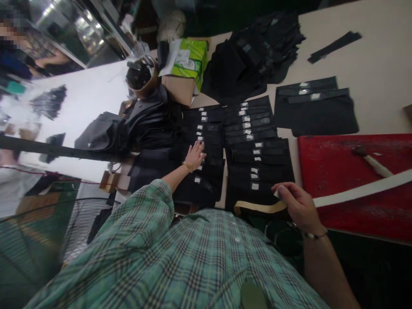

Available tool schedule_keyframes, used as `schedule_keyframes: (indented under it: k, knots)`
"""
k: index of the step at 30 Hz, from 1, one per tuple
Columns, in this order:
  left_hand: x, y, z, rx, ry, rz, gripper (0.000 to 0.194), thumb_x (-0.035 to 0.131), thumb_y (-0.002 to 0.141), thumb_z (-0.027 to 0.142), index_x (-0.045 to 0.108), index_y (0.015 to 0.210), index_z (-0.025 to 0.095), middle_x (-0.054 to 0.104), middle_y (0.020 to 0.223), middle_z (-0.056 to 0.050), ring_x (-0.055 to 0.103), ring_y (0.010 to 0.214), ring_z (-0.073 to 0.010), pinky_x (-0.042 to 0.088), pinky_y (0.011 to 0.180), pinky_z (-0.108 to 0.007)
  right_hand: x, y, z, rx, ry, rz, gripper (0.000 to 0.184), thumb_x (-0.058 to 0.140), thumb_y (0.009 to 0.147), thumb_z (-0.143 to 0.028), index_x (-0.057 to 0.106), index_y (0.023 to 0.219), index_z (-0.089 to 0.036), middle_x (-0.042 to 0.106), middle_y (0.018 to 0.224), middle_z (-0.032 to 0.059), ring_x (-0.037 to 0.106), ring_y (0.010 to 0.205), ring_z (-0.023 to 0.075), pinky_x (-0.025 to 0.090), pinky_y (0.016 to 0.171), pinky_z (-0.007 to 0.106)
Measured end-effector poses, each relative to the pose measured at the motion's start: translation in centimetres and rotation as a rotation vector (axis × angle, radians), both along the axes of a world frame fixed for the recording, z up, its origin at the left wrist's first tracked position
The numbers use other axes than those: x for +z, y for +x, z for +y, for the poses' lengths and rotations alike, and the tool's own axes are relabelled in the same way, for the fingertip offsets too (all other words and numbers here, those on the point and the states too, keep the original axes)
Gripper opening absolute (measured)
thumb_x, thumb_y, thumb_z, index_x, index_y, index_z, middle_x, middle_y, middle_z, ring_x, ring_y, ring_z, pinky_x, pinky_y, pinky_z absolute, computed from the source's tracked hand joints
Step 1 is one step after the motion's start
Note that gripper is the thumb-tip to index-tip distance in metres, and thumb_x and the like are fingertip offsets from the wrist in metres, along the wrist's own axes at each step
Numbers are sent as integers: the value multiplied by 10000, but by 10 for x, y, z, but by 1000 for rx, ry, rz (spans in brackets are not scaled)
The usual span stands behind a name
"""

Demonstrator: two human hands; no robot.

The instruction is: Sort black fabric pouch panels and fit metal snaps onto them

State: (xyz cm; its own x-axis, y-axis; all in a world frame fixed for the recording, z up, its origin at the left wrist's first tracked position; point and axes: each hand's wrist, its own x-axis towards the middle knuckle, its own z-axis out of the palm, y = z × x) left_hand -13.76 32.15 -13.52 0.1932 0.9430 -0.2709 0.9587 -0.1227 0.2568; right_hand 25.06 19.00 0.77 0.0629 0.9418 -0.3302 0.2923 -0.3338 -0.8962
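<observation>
My left hand (195,156) lies flat with its fingers spread on rows of black fabric pieces (254,167), each piece carrying a small white label. My right hand (298,201) pinches a long cream tape strip (363,193) between thumb and fingers. The strip stretches away across a red work board (334,159), while a tan length (260,207) curls over the nearest black pieces. A tool with a pale handle (375,166) lies on the board, partly behind the strip.
A heap of black fabric (251,56) and a green box (189,58) stand beyond the rows. Black material (151,124) piles up to the left. A wire fan guard (83,227) sits low left, and a person's arm (51,58) shows at the top left.
</observation>
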Motion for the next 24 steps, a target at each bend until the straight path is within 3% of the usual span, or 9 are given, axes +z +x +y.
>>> schedule_keyframes:
  k: [5,8,14,19,24]
  knots:
    - [-20,21,-77,-38,-19,133,787,372,937,541,164,1574,129,94,1639,-133,-8,1521,-242,38,1227,-452,15,8,-16,-118,43,-51,369,584,843,-577,650,819,-216,673,798,63,603,719,183,505,670,297]
    - [-27,25,-84,-30,8,140,801,388,924,548,167,1576,138,87,1638,-131,-15,1521,-249,22,1226,-464,25,11,-28,-196,47,-81,382,581,835,-601,605,791,-223,626,706,39,563,627,158,486,599,278]
    - [-16,8,-79,-73,-50,58,736,246,955,522,190,1568,118,158,1628,-127,86,1517,-229,127,1220,-455,48,20,-70,-294,159,-230,402,587,823,-610,590,837,-208,567,707,13,522,636,144,455,592,261]
    - [-27,8,-128,-85,164,141,735,204,939,494,236,1559,101,157,1623,-134,60,1518,-256,109,1220,-486,72,32,-123,-353,204,-345,451,734,727,-566,592,982,-222,565,784,-2,506,638,139,452,586,257]
    - [-40,18,-159,-98,176,244,720,195,908,474,331,1537,149,296,1583,-121,180,1502,-253,188,1200,-465,98,46,-155,-304,220,-355,423,494,922,-576,639,1092,-217,624,874,36,576,749,168,498,687,285]
